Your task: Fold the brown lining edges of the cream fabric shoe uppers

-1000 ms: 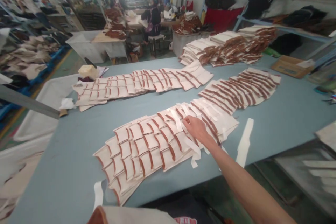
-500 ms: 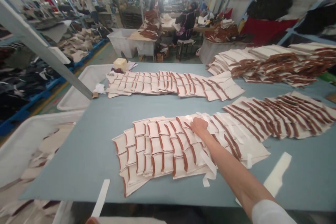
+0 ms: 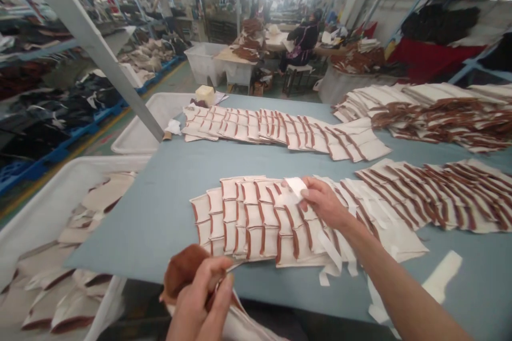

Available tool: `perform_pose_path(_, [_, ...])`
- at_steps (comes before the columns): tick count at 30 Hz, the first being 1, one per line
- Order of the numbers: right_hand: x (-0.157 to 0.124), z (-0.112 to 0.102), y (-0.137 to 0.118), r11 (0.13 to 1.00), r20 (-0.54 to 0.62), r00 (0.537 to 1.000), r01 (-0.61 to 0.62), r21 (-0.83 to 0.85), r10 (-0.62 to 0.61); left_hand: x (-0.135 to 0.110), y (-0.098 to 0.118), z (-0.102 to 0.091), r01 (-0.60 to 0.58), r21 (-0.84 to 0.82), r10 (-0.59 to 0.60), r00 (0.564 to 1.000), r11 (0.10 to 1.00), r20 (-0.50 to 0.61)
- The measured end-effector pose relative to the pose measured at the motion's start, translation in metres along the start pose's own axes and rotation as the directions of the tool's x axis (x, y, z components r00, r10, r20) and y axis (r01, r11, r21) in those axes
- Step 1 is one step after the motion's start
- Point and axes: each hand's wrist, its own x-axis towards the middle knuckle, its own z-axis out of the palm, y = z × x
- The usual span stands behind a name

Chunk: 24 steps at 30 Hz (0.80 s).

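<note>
Left hand [image 3: 202,298] grips one workpiece [image 3: 184,266], seven o'clock; right hand [image 3: 323,203] pinches one strip [image 3: 296,187], four; one post [image 3: 93,52], ten; two bins [image 3: 90,170], nine!

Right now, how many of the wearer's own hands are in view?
2: the left hand, bottom left of centre, holding a brown-lined piece; the right hand, over the overlapped panels, pinching a white strip. Neither is hidden.

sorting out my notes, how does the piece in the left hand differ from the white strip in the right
The piece in the left hand shows brown and cream; the strip in the right hand is plain white. The piece is larger than the strip. The piece is low in the view, the strip higher, over the row of panels. Both are held by thumb and fingers.
</note>
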Motion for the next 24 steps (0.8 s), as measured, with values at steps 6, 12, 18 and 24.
perform_pose_path(6, [-0.053,0.065,-0.077,0.958,0.217,0.958,0.131,0.254,-0.189,0.025,0.032,0.002,0.215,-0.369,0.01,0.853,0.904,0.522])
perform_pose_path(12, [-0.087,0.099,-0.1,0.969,0.331,0.923,0.234,-0.083,-0.195,0.026,0.018,-0.007,0.334,-0.607,0.065,0.839,0.721,0.54])
perform_pose_path(18, [-0.105,0.118,-0.102,0.916,0.342,0.929,0.252,-0.311,-0.14,0.018,0.013,-0.019,0.296,-0.564,-0.027,0.9,0.771,0.435])
perform_pose_path(24, [-0.108,0.129,-0.102,0.925,0.147,0.989,0.06,-0.375,-0.005,0.007,0.018,-0.036,0.155,-0.492,0.067,0.912,0.857,0.404])
